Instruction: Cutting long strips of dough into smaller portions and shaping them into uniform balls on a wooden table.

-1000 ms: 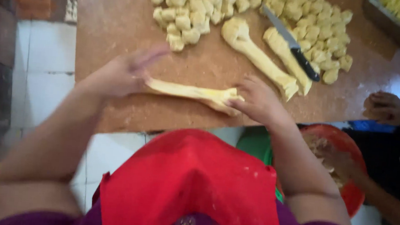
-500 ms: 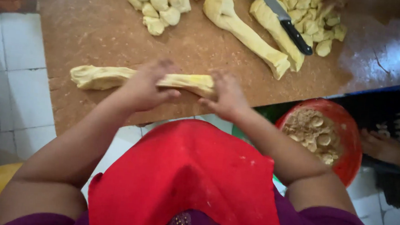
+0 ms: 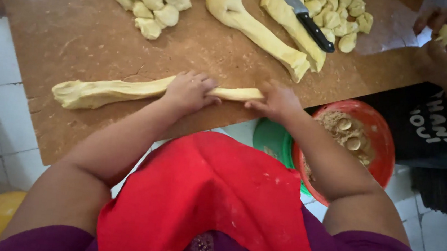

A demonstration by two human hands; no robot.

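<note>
A long yellow dough rope (image 3: pixel 110 91) lies across the brown board (image 3: pixel 82 34) near its front edge. My left hand (image 3: pixel 188 91) presses palm-down on the rope's middle. At the rope's right end my right hand (image 3: pixel 276 99) also rests flat on it, fingers spread. The thicker left end of the rope sticks out free. Farther back lie two more dough ropes (image 3: pixel 257 30) and a black-handled knife (image 3: pixel 304 17) on top of one of them.
Piles of small cut dough pieces (image 3: pixel 151 0) sit at the back of the board. A red bowl (image 3: pixel 376 137) with crumbs and a green bowl (image 3: pixel 270 142) stand below the board's edge. Another person's hands (image 3: pixel 445 44) hold a dough piece at the right.
The dough rope has grown longer and thinner, its left end stretching out left. Both hands stayed on it, and the view shifted so the board sits higher and closer.
</note>
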